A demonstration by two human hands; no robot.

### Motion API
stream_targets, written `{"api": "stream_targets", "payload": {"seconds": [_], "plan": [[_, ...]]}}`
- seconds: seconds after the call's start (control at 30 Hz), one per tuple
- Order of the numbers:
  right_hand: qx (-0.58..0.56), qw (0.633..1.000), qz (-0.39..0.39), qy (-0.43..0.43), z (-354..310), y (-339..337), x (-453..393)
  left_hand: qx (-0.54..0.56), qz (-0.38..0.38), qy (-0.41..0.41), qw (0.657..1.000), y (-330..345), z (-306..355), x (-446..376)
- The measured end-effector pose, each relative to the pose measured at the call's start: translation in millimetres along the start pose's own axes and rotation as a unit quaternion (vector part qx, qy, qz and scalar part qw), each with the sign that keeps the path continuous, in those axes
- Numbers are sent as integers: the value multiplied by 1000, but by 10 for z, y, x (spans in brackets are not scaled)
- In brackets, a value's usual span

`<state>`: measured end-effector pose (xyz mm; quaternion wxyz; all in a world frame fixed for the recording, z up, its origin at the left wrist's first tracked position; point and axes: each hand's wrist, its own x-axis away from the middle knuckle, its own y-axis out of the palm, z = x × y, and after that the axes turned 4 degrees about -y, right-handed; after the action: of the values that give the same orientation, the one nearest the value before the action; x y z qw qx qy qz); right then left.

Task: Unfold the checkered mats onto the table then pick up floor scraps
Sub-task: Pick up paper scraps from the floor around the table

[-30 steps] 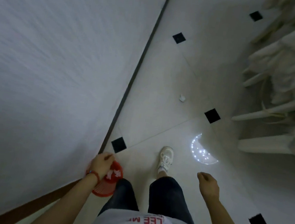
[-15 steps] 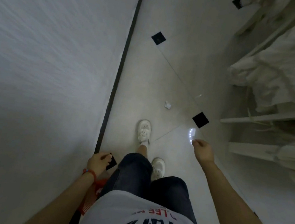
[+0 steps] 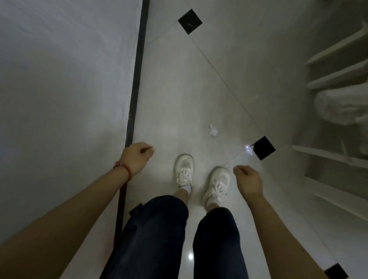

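Observation:
A small white crumpled scrap [image 3: 213, 130] lies on the pale tiled floor, a short way ahead of my white shoes [image 3: 184, 169] and slightly to their right. My left hand [image 3: 135, 156] hangs near the dark strip at the wall's foot, fingers loosely curled, holding nothing. My right hand [image 3: 246, 179] hangs level with it beside my right shoe, loosely curled too and holding nothing. Both hands are above and behind the scrap, apart from it. No checkered mat or table is in view.
A grey wall [image 3: 51, 100] with a dark baseboard strip [image 3: 138, 64] runs along my left. White shelves [image 3: 347, 159] with pale wrapped bundles [image 3: 356, 105] stand at the right. Black diamond tiles [image 3: 263, 148] dot the floor between them.
I have walked forward, so the scrap now lies close in front of my feet, which stand side by side. The red object near my left hand has dropped out of view.

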<state>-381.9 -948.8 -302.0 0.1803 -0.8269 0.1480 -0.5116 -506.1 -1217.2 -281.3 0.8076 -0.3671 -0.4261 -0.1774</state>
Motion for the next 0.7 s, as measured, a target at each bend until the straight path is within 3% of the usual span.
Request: {"api": "stream_targets", "payload": {"seconds": [0.23,0.37,0.53,0.7], "plan": [[87,995,-47,1,193,488,-1346,-21,-6,20,1000,654,239,-1217],[140,988,-67,-22,370,830,-2267,-43,-31,-9,999,1205,-118,-1796],[236,960,-70,-132,627,1367,-3282,-81,-55,-51,994,1724,-723,-2428],[297,933,-47,-196,964,1828,-3908,-38,-26,-101,994,1961,-1218,-2836]]}}
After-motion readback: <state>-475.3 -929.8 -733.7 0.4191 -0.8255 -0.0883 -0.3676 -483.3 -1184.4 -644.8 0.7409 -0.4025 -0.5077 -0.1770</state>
